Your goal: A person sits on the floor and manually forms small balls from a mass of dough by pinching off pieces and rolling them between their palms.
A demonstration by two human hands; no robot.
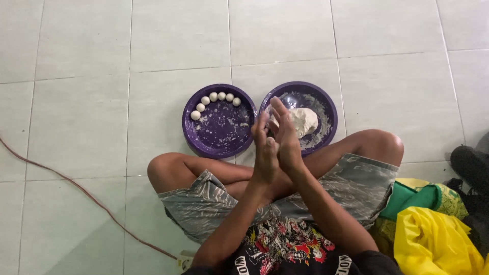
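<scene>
The left hand (265,150) and right hand (285,137) press flat together; whether dough sits between them is hidden. One purple bowl (219,145) holds six little balls (214,102), the other purple bowl (328,109) a dough lump (304,121).

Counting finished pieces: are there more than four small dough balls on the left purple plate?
Yes, six dough balls sit in a curved row along the rim of the left purple plate.

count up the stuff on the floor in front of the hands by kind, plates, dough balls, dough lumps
purple plates: 2, the left plate and the right plate
small dough balls: 6, in an arc on the left plate, from to
big dough lump: 1, on the right plate
total: 9
The left hand and right hand are pressed palm to palm; anything between them is hidden.
</scene>
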